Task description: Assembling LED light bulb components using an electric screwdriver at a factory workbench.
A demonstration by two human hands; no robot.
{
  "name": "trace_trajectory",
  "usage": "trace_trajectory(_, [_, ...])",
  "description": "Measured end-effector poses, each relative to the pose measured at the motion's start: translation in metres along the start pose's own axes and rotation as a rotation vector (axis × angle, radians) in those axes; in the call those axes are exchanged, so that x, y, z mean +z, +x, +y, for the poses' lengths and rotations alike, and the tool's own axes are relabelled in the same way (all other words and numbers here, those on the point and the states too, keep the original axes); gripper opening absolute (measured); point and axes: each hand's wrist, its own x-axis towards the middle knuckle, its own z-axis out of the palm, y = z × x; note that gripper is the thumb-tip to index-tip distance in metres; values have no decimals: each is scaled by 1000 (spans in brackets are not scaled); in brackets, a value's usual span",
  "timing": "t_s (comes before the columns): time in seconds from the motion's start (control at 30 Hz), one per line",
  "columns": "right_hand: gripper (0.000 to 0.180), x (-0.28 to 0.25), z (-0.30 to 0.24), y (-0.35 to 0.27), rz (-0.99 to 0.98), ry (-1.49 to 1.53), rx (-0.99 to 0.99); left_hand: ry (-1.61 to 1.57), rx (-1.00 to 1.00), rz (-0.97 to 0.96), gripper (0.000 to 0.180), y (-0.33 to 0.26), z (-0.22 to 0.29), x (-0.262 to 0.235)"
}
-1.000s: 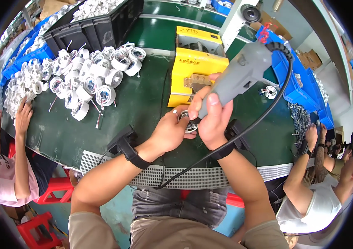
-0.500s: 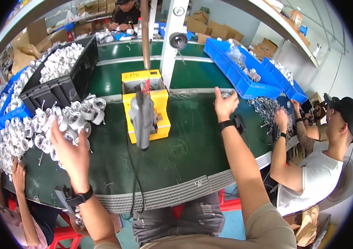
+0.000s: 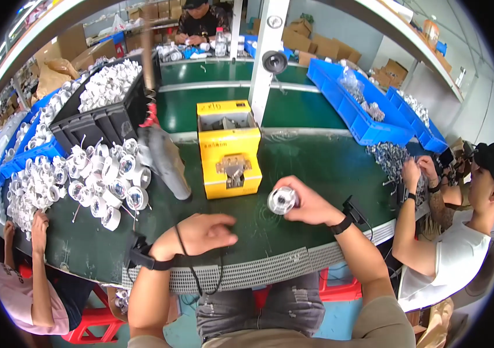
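Observation:
My right hand (image 3: 311,203) holds up a round white fitting with a silvery inner face (image 3: 282,200) above the green bench, its face turned upward. My left hand (image 3: 205,233) is nearer the bench's front edge, fingers loosely apart, with nothing visible in it. A dark cable hangs across the left wrist area. Ahead of the left hand, a grey electric screwdriver (image 3: 166,164) hangs tilted, blurred by motion. Beside it stands a yellow box (image 3: 229,148) with an open top and a metal piece (image 3: 234,168) in its front. White round housings (image 3: 107,180) lie heaped left of the screwdriver.
A black crate (image 3: 99,124) of white parts stands at back left, blue bins (image 3: 369,119) at back right. Metal parts (image 3: 389,162) are piled on the right. Co-workers sit left, right (image 3: 447,243) and across. A white post (image 3: 267,64) rises behind the yellow box.
My right hand has come in toward the middle with the round fitting. My left hand has moved right from the white heap. The screwdriver has swung left, away from the yellow box.

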Motion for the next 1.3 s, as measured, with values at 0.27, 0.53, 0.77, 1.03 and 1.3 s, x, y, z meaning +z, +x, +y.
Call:
trace_trajectory(0.27, [58, 49, -22, 17, -182, -172, -204, -1105, -173, -2, 53, 35, 2, 30])
trace_trajectory(0.53, [44, 67, -1, 1, 138, 325, 33, -1191, -109, 98, 32, 35, -2, 36])
trace_trajectory(0.77, [29, 71, -1, 4, 282, 328, 60, -1222, -31, 154, 33, 36, -1, 32])
trace_trajectory(1.03, [20, 66, 3, 2, 357, 351, 0, -1272, 102, 115, 69, 31, 4, 32])
trace_trajectory(1.3, [25, 67, 1, -2, 121, 323, -99, -1285, 59, 119, 72, 32, 7, 36])
